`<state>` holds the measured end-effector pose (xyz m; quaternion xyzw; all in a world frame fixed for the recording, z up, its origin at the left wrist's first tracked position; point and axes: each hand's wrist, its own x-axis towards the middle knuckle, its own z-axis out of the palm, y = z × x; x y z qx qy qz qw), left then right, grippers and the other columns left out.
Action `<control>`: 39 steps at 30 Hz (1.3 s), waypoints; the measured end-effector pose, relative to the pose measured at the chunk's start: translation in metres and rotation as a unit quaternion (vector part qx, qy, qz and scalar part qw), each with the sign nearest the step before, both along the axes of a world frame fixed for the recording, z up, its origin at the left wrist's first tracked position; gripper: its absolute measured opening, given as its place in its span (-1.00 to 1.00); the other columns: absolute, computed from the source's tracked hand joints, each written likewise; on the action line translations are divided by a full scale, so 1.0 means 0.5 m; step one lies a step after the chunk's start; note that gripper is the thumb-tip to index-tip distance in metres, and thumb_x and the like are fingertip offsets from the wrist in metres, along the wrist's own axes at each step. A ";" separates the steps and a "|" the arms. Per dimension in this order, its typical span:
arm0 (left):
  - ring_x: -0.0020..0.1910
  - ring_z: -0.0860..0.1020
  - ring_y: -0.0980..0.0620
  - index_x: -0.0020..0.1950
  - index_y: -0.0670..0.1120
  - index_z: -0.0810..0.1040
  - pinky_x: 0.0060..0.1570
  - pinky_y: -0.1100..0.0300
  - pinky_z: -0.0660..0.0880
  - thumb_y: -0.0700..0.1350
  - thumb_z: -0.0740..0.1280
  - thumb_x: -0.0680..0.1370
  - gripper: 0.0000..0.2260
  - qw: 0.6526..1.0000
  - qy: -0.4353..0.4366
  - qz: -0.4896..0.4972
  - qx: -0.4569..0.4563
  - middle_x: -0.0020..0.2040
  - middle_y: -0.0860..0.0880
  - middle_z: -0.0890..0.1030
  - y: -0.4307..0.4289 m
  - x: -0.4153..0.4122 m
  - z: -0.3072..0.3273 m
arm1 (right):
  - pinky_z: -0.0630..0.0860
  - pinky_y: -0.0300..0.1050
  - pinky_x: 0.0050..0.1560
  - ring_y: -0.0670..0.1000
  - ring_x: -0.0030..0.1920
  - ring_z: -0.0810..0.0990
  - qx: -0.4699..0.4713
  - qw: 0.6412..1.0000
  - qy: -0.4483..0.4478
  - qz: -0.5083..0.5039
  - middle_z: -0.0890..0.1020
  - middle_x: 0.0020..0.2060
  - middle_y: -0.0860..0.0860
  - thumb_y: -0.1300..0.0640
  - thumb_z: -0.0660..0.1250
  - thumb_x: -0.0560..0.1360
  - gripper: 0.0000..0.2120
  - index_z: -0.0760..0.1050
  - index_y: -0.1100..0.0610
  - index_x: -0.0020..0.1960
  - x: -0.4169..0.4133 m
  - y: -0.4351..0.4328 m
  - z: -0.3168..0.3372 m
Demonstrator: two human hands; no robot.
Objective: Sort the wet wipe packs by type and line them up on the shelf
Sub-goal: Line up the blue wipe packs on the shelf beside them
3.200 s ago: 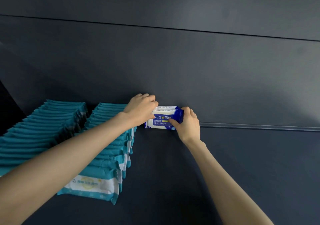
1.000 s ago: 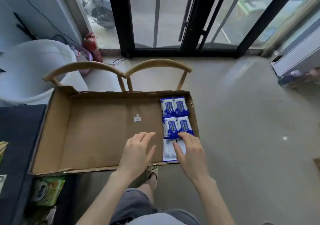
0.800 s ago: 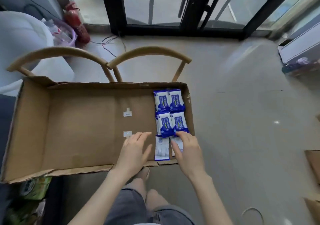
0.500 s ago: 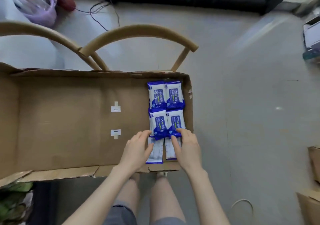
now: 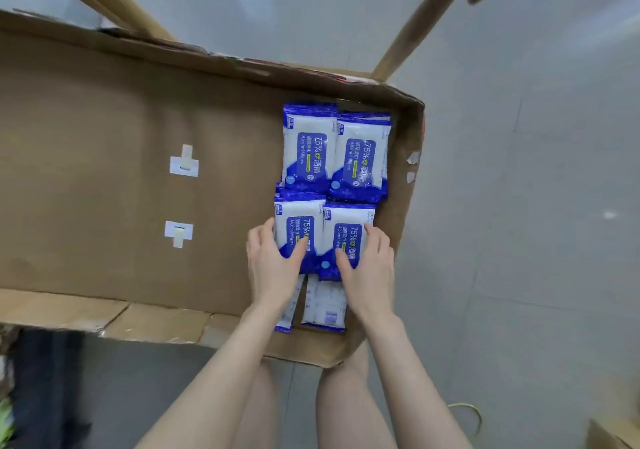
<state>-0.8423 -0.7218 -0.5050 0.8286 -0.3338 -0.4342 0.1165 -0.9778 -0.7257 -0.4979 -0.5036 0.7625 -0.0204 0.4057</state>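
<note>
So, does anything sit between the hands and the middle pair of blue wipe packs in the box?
Nothing visible does. The left hand grips the left middle pack and the right hand the right middle pack, thumbs on top. The cardboard box wall stands close beside the right hand, not between.

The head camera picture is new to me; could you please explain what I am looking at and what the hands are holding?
There is no machine here: a person wears a camera on the head, so the one picture looks down along their own bare arms. The left hand and right hand reach into a shallow cardboard box, which holds blue-and-white alcohol wipe packs in three pairs. The far pair lies face up; the near pair shows its plain white back. Each hand grips one of the middle two, the left middle pack and the right middle pack, thumb on top, fingers at the outer edge.
</note>
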 end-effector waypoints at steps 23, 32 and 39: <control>-0.17 0.59 0.29 0.06 0.00 0.45 -0.27 0.40 0.50 -0.22 0.41 0.49 -0.76 0.963 0.090 0.242 -0.075 -0.13 0.18 0.61 0.139 0.015 -0.013 | 0.42 -0.01 0.22 0.08 0.18 0.46 -0.024 0.997 -0.001 -0.067 0.44 0.17 0.11 0.18 0.54 0.32 -0.40 0.32 0.21 0.25 0.005 -0.005 -0.063; -0.16 0.64 -0.01 -0.10 -0.07 0.45 -0.16 0.06 0.52 -0.21 0.33 0.54 -0.92 0.902 0.154 0.385 -0.121 -0.16 0.02 0.67 0.227 0.039 0.059 | 0.56 0.06 0.03 -0.02 -0.06 0.59 -0.016 0.983 -0.164 -0.075 0.59 -0.10 -0.06 0.17 0.47 0.40 -0.74 0.43 0.08 -0.01 0.024 0.031 0.028; -0.22 0.63 0.03 -0.02 -0.09 0.49 -0.14 0.11 0.56 -0.29 0.39 0.48 -0.83 0.824 0.174 0.506 -0.186 -0.17 -0.04 0.66 0.335 0.121 0.268 | 0.59 0.16 -0.06 0.15 -0.10 0.65 0.081 0.947 -0.308 0.040 0.64 -0.06 0.14 0.20 0.39 0.49 -0.85 0.43 0.00 -0.08 0.121 0.097 0.257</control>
